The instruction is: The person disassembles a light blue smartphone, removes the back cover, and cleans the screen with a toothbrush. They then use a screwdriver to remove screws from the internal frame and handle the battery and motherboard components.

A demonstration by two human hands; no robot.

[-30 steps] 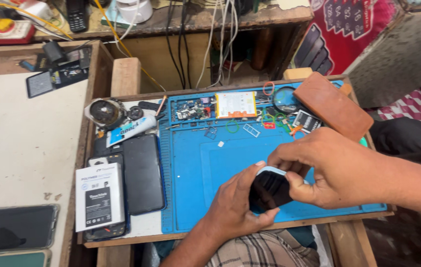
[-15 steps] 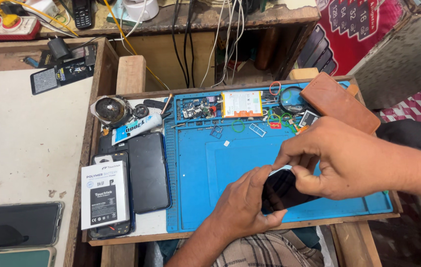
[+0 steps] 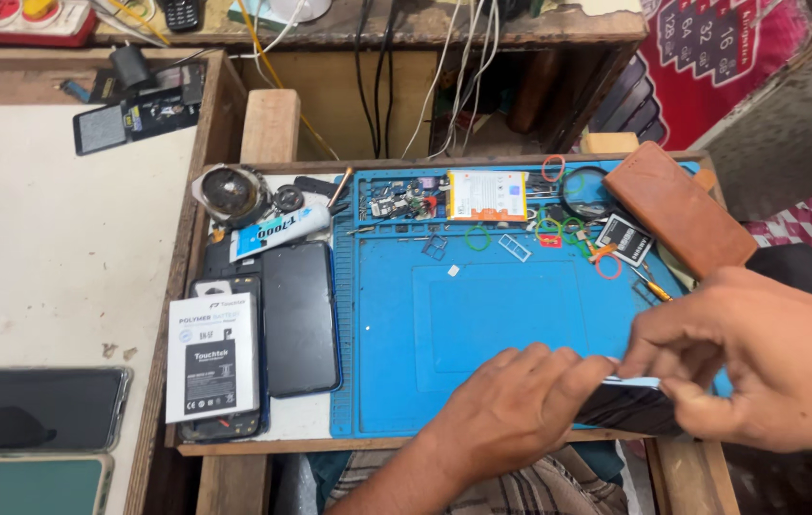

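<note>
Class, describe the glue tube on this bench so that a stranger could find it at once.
Start at the blue work mat. Just off its upper left corner lies the glue tube, slanted, above two dark phones. It is the only white tube with a blue band; the round metal reel beside it is grey.

1. The left hand (image 3: 511, 405) lies palm down at the near edge, forearm rising from below, fingers extended rightward and pressed together.
2. The right hand (image 3: 759, 358) enters from the right, fingers curled, thumb and fingertips pinching beside the left fingertips.
</note>
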